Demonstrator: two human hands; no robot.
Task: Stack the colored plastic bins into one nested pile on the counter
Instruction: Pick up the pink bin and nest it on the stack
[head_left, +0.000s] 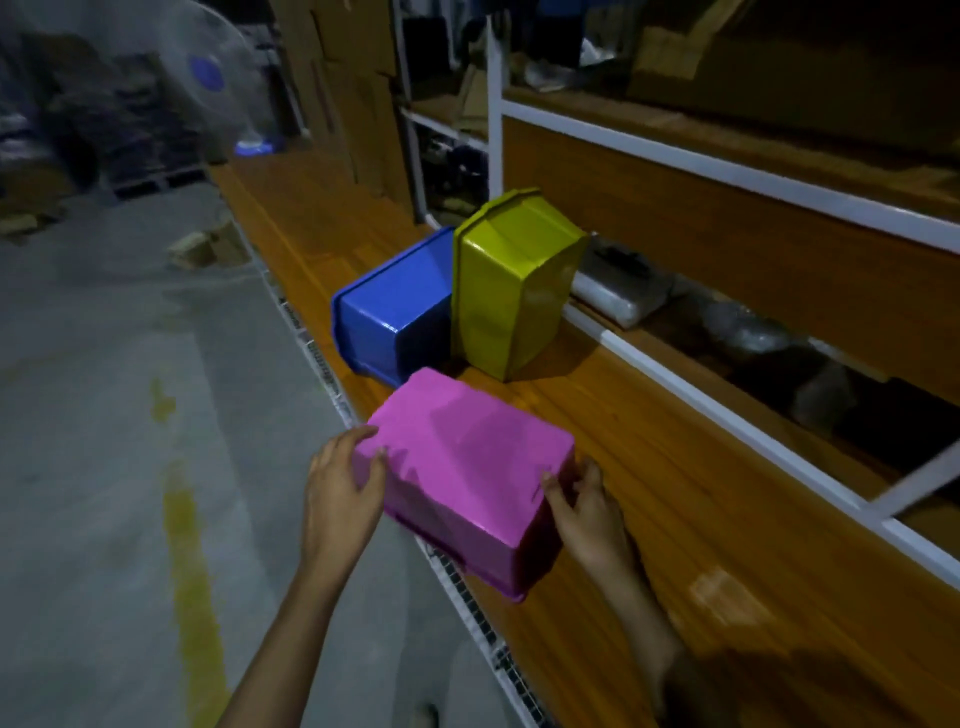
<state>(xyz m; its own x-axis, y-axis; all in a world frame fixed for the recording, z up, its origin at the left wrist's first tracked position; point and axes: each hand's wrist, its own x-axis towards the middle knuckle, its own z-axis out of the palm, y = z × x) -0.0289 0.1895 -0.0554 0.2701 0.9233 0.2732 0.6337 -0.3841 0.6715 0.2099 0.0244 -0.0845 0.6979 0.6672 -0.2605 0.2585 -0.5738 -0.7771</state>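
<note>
Dim storeroom, long wooden counter (691, 467) running under white-framed shelves, and three bins sit on it, none nested so far. Nearest the counter's front edge is the pink bin (467, 478), upside down, its corner overhanging that edge. Left hand (340, 493) and right hand (587, 512) clasp its two ends, fingers curled against the sides. Further along the counter the blue bin (395, 317) lies on its side, with the yellow bin (511, 291) tipped up just beside it, touching. Risk, as I judge it: pink must be flipped before it nests, and glossy plastic could slip mid-turn and drop off the edge to the floor. Bumping yellow might topple it. No label or writing is readable anywhere.
</note>
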